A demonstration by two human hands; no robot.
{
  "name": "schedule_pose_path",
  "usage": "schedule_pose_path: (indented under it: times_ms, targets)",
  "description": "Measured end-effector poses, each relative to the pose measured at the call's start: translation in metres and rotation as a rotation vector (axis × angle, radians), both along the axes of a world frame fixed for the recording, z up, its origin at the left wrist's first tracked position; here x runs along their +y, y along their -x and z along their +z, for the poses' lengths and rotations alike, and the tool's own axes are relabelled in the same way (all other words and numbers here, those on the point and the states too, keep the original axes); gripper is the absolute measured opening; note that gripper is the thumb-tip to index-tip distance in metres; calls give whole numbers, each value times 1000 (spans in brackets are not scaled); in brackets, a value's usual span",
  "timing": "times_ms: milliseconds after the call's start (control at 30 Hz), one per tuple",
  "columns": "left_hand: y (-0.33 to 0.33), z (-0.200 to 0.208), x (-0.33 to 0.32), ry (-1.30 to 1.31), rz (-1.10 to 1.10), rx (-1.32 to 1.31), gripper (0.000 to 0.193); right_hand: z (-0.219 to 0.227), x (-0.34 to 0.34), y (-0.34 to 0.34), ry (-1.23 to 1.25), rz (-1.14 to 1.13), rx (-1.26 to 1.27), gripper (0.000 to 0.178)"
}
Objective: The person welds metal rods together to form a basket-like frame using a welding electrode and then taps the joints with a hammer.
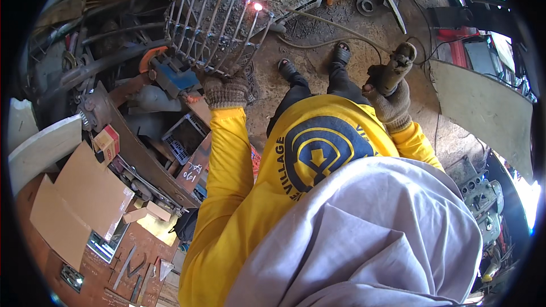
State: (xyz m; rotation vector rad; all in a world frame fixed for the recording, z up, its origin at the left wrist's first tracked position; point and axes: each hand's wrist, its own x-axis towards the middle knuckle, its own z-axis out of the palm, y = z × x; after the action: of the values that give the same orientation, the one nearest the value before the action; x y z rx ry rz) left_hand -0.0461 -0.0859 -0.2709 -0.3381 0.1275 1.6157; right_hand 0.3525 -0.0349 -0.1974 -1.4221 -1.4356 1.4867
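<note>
While the right hand [389, 100] has its fingers clamped around a tool holder [397, 69], the left hand [226, 91], grip unclear, could let the metal grate [214, 13] beyond its fingers slip if loose.

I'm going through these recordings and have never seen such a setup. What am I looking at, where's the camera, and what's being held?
There is no machine here: a person works with two hands in knitted gloves. The single picture comes from a wide fisheye camera on their head, looking down, so straight edges bend near the rim. The right hand grips a worn holder with a long thin rod reaching toward a glowing spot on a barred metal grid. The left hand is at the grid's near edge; its grip is unclear. At lower left, opened cardboard and hand tools lie on a reddish-brown surface.
</note>
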Motion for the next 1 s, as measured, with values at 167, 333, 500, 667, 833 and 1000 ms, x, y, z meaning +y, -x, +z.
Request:
schedule_pose_path:
  times_ms: [167,333,500,667,833,1000]
  targets:
    - [-1,-3,10,441,37,207,61,-8,3,-1,-13,31,-74,43]
    - [-8,2,16,258,42,179,51,-8,11,5,-82,123,-112,42]
    - [-37,44,39,743,166,454,39,-1,13,12,-114,130,-115,42]
    - [-29,31,31,607,155,457,41,1,14,15,-104,134,-116,43]
    - [-29,35,38,697,154,335,47,-2,14,14,-95,137,-125,43]
    - [-14,16,12,589,30,213,48,-2,19,16,-290,209,-128,41]
